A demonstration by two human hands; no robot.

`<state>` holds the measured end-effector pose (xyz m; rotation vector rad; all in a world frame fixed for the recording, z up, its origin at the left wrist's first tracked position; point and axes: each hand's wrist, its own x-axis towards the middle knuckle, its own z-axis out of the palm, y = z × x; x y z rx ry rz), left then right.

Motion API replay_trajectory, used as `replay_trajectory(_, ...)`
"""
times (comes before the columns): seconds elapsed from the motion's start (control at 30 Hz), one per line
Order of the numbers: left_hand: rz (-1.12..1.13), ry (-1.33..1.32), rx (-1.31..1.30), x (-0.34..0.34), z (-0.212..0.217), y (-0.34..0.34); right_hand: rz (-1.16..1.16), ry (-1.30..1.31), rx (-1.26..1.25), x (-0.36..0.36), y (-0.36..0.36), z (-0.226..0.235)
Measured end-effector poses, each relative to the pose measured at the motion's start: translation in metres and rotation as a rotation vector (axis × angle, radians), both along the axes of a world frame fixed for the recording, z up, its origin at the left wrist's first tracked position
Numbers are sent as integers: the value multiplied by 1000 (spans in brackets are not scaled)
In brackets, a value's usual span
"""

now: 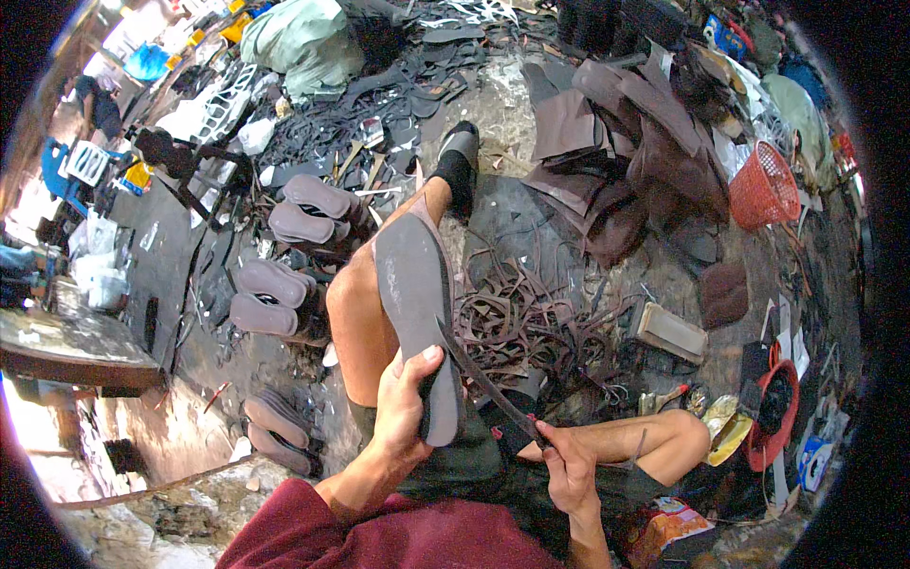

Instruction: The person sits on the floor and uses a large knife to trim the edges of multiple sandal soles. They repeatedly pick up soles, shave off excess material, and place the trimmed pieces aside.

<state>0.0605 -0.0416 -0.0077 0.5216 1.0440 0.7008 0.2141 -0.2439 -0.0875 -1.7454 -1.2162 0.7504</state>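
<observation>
My left hand point(402, 406) is closed around the heel end of a grey shoe sole point(413, 275), thumb lying on its flat face. The sole stands lengthwise over my bent leg, its wide end pointing away from me. Along its right edge a narrow dark strip point(489, 387) comes off at the sole's middle and slants down to the right. The strip's other end is pinched in the fingers of my right hand point(571, 469), above my right leg. Whether the strip is still joined to the sole's edge, I cannot make out.
A tangle of brown strips point(521, 318) lies between my legs. Stacked soles point(273, 296) stand in piles at the left. Brown sheets point(654, 161) are heaped at the far right beside a red basket point(763, 187). A pale block point(671, 332) and a brush point(664, 398) lie nearer.
</observation>
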Motion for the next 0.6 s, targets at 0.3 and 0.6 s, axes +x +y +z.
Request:
replay_trajectory(0.3, -103, 95, 146, 0, -21, -6, -165, -116, 78, -29, 98, -11)
replay_trajectory(0.6, -450, 128, 308, -36, -45, -8, -22, -88, 237, 5, 179, 28)
